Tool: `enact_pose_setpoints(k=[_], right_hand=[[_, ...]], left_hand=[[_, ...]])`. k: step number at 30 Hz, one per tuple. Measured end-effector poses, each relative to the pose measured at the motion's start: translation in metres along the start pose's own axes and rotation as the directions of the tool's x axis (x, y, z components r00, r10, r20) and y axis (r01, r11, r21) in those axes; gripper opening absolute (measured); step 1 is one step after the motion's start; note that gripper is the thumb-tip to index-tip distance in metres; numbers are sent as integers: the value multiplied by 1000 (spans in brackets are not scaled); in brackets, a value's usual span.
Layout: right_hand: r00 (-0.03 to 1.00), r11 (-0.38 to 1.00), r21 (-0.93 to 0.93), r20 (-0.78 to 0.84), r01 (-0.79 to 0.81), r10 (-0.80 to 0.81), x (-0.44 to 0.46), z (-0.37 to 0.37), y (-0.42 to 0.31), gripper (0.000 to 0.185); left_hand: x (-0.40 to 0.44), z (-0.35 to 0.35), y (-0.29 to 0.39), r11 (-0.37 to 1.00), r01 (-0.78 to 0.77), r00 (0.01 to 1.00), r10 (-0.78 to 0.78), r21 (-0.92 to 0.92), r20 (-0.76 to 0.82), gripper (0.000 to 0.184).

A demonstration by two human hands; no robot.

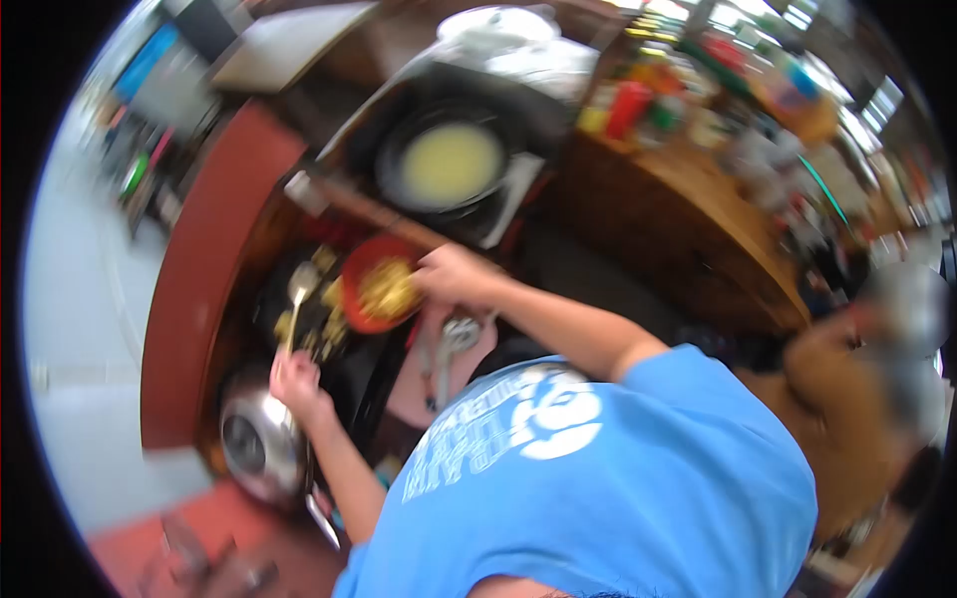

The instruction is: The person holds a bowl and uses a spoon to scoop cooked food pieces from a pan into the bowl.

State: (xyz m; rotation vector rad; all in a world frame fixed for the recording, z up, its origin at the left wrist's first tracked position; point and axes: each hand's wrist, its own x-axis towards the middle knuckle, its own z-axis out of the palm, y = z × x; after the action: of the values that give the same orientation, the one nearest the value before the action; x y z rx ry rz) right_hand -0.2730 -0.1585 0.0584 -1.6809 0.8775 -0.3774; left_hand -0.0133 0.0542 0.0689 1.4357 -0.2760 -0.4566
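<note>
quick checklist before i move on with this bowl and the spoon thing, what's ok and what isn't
1. Red bowl held: ok, the right hand has it by the side.
2. Spoon-like utensil in hand: ok, the left hand grips its handle, head over the dark lower pan.
3. Red bowl emptied: not ok, yellow pieces are in it.
4. Both hands away from the upper pan with yellow liquid: ok.
5. Heat under either pan: cannot tell, no flame or dial can be made out.
</note>
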Motion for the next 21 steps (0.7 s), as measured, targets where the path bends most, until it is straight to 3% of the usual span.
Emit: enact_pose_setpoints(k=[2, 3, 5, 7, 9, 11, 13, 15, 19, 21], right_hand=[[997, 997, -39, 38, -71, 72, 6, 3, 21, 24], [980, 975, 135, 113, -178, 164, 0, -1, 20, 23], [967, 951, 198, 134, -239, 215, -16, -8, 4, 26], [961, 946, 197, 152, -258, 230, -20, -10, 11, 26], [956, 939, 201, 146, -279, 253, -24, -13, 15, 26], [955, 934, 210, 131, -289, 265, -25, -13, 14, 26], [958, 935, 218, 125, -280, 257, -27, -11, 19, 26], [961, 934, 232, 116, -273, 252, -27, -13, 21, 25], [965, 940, 224, 104, -258, 240, -35, -22, 16, 25], [969, 946, 215, 97, -243, 227, -38, -25, 16, 25]], left_hand=[[16, -3, -8, 993, -81, 985, 92, 83, -148, 24], [28, -8, -10, 981, -72, 985, 98, 179, -139, 27], [56, -23, -32, 766, -255, 936, 349, 591, -48, 32], [59, -7, -26, 504, -376, 820, 572, 778, 25, 33], [67, 5, -28, 476, -370, 819, 573, 797, 38, 29], [81, 8, -45, 291, -384, 767, 629, 876, 127, 29], [77, 17, -47, 297, -367, 799, 585, 881, 136, 27], [75, 25, -48, 326, -476, 756, 625, 817, 191, 27], [95, 32, -41, 200, -478, 723, 643, 855, 254, 27], [117, 31, -39, 168, -451, 757, 592, 876, 276, 29]])
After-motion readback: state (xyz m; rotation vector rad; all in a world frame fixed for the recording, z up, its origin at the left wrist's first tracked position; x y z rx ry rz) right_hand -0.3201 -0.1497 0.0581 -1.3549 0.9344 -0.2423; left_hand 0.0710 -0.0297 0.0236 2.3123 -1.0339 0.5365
